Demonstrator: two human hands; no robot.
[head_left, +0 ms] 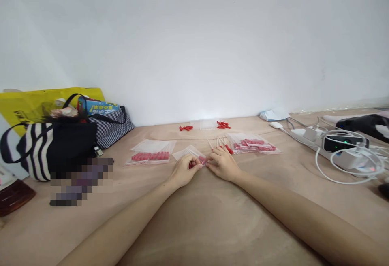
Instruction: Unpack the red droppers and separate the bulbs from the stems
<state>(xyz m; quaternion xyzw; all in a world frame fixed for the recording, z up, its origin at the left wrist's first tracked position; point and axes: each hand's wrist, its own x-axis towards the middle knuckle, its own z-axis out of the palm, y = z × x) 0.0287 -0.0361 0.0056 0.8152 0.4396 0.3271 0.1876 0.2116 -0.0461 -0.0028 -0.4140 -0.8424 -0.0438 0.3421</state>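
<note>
Low over the table, a small clear plastic bag (pixel 186 151) lies slanted with red-ended thin white sticks inside. My left hand (pixel 184 171) pinches its near edge between thumb and fingers. Close beside it, my right hand (pixel 224 164) has its fingertips closed on the bag's right corner. Several loose sticks with red ends (pixel 229 149) lie under and just beyond my right hand, partly hidden by its fingers. To the left rest flat filled bags (pixel 150 156) showing rows of red ends. A heap of similar filled bags (pixel 253 142) is on the right.
Toward the wall lie more red-ended sticks (pixel 186 128) and another small pile (pixel 223 125). At left stand a black striped bag (pixel 67 146), a striped tote (pixel 114 126) and a yellow bag (pixel 27 100). Chargers and coiled white cables (pixel 349 156) crowd the right side.
</note>
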